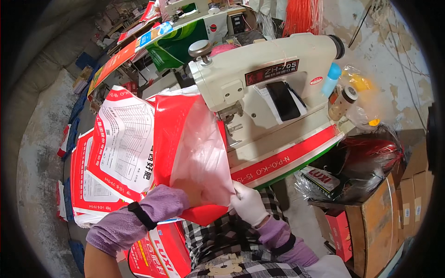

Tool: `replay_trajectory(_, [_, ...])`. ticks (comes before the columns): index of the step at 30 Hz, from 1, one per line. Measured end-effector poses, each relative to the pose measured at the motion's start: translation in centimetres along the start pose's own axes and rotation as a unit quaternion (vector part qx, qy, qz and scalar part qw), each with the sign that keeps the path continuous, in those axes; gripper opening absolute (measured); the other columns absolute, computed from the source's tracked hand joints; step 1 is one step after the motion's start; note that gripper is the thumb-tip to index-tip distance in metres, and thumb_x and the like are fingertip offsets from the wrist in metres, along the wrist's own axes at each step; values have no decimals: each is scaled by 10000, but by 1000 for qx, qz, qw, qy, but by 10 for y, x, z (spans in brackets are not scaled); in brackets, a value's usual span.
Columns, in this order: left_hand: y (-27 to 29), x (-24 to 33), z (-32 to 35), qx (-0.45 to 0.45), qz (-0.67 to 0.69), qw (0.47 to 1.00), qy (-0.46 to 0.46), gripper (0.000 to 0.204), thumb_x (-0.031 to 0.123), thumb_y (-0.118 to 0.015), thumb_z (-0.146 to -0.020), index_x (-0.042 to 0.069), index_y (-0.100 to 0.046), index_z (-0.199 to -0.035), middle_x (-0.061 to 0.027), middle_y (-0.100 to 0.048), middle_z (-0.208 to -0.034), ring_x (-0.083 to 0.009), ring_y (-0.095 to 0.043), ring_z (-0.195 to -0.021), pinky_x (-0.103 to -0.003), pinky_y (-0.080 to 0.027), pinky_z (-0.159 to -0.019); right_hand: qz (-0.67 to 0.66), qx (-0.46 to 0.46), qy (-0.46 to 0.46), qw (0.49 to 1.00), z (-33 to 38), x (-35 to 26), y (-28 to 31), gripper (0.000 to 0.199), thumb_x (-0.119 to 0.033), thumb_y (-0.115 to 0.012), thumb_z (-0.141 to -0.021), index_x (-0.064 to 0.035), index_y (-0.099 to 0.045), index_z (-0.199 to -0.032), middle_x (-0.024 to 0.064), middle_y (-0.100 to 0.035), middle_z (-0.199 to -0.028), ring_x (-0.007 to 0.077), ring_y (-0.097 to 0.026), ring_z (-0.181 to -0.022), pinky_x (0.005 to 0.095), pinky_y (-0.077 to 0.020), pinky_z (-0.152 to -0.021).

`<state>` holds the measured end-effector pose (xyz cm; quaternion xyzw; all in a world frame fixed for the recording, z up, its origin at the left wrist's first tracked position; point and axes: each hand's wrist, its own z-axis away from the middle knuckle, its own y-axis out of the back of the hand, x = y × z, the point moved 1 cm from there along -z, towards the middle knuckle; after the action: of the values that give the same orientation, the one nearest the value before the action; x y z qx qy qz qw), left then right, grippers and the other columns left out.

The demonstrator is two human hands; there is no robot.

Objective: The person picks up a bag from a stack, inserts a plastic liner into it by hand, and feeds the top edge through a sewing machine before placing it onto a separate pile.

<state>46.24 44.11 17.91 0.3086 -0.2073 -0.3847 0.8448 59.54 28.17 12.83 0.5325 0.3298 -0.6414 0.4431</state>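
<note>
Checked apron (232, 245) closest, with two purple sleeves, left sleeve (160, 207) and right sleeve (276, 238), reaching past it. Red-and-white sack (168, 139) in work just above the lap, left of the near sewing machine (273, 60), mouth gaping, translucent liner (201, 157) showing.

Hands: right hand (250, 204), white-gloved, fingers closed in a pinch on the sack's lower right edge. Left hand hidden past its sleeve, probably behind or under the sack; cannot tell how open it is or whether it grips.

Risks, my judgement: edge could slip, since the pinch looks small and the glove smooth. Liner could fold or snag at the needle area, being loose and close by. Pile at left could slide if the sack drags it.

Counts: sacks in work, one; piled sacks (123, 148), overlapping, uncountable; sewing machines, two, the far sewing machine (185, 8) at top; phone (282, 101), one; blue bottle (330, 79), one; jar (342, 103), one.
</note>
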Motion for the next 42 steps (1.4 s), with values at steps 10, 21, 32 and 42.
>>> replay_trajectory(10, [-10,22,-8,32,-12,995,-93,420,447,-521,-868,96,-628,-1074,-143,-656,-995,-325,-628,-895,-396,-477,-787,-6,-50,-62,997,10,-5,11,351,-143,-517,-834,-76,-585,-1173,200,-617,-777,294,-665,-745,365,-512,-670])
replay_trajectory(21, [-12,96,0,-62,-104,971,-207,217,174,-526,-825,23,-599,-963,-156,-657,-731,-367,-651,-684,-464,-509,-626,361,41,-1,932,-106,2,-16,655,-244,-453,-887,-12,-184,-1437,248,-653,-777,410,-647,-745,489,-515,-679])
replay_trajectory(32, [191,28,101,-47,-361,926,-99,211,250,-581,-795,223,-692,-972,0,-665,-750,-179,-655,-738,-375,-489,-654,562,75,29,823,-135,17,-21,709,-123,-543,-781,-39,-274,-1432,76,-657,-624,220,-660,-573,375,-514,-490])
replay_trajectory(42, [140,31,147,419,-271,844,-196,689,298,-634,-807,47,-285,-1346,-157,-349,-1347,-345,-412,-1208,-502,-342,-986,420,38,-4,907,-174,5,-20,661,-242,-473,-861,-119,-221,-1459,195,-656,-704,300,-673,-656,473,-478,-424])
